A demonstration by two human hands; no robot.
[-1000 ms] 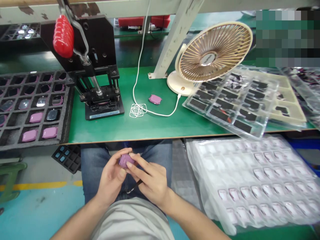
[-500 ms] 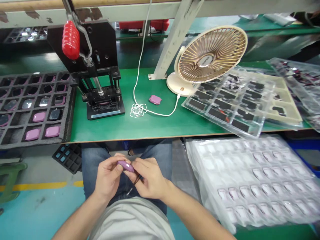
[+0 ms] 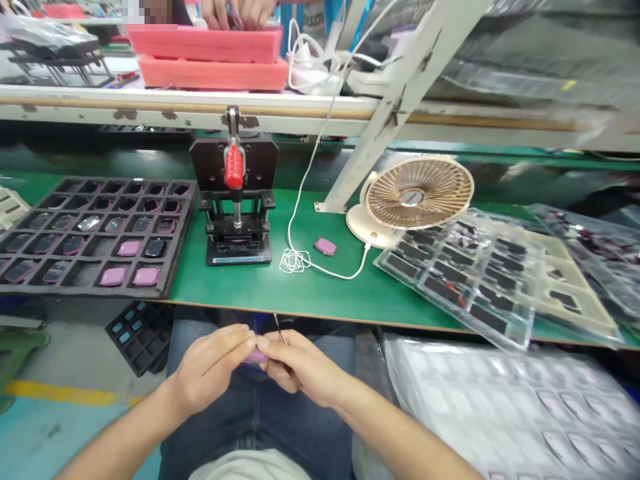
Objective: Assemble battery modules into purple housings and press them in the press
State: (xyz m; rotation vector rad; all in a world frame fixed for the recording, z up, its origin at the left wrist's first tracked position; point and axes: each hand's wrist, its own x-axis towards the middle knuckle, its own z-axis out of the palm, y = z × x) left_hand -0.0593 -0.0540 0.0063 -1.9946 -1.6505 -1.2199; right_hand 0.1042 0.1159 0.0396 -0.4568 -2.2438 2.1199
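Over my lap, below the bench edge, both hands pinch a small purple watch case [image 3: 257, 356]. My left hand [image 3: 210, 367] grips its left end with closed fingers. My right hand [image 3: 300, 367] holds its right end and also a thin dark tool [image 3: 278, 328] that sticks up past the fingers. Most of the case is hidden between my fingertips. Another purple case [image 3: 325, 246] lies loose on the green bench [image 3: 320, 293], near a coiled white cable [image 3: 295, 261].
A black hand press with a red handle [image 3: 234, 200] stands on the bench. A black foam tray of purple cases [image 3: 95, 233] lies left. A beige fan [image 3: 417, 197] and clear part trays [image 3: 475, 273] sit right. Another person's hands [image 3: 240, 12] work beyond the shelf.
The view has tilted upward, showing the shelf and the person behind it. My hands stay together on the purple case, now held flatter, with the tool tip pointing up.
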